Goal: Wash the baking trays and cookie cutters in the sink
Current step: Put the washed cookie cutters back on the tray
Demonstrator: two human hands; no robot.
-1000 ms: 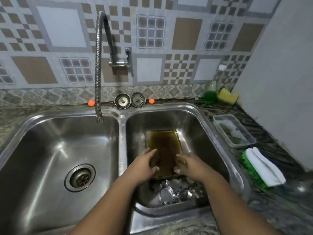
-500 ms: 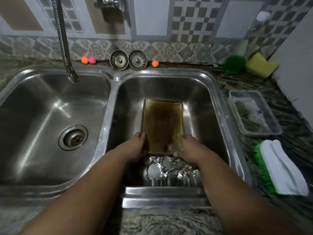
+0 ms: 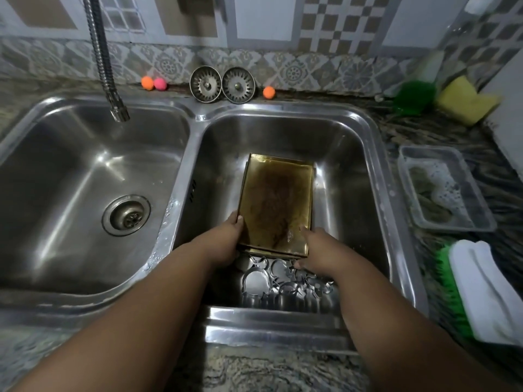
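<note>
1. At the near edge of the right basin (image 3: pixel 365 154), a pile of metal cookie cutters (image 3: pixel 283 281) lies on the basin floor, just under the near end of the baking tray (image 3: pixel 276 205).
2. The left hand (image 3: pixel 223 241) is closed on the tray's near left corner, thumb on top of the rim. The right hand (image 3: pixel 319 250) grips the near right corner, its fingers curled under the edge and close to the cutters.
3. The tray is brown and stained, and seems to sit on another tray, since a second rim shows along its near edge. It runs from the cutters toward the middle of the basin.
4. Risks, as a judgement: the tray looks greasy, so a lift could slip and drop it on the cutters, bending them. Fingers under the edge could catch on a sharp cutter.
5. The tap (image 3: pixel 120 113) hangs over the left basin (image 3: pixel 56 176), so no water can reach the tray yet.
6. On the counter's right edge sit a brush (image 3: pixel 450 290) and a container (image 3: pixel 441 188) with suds; the sponge (image 3: pixel 464 100) lies at the far right corner, out of easy reach.
</note>
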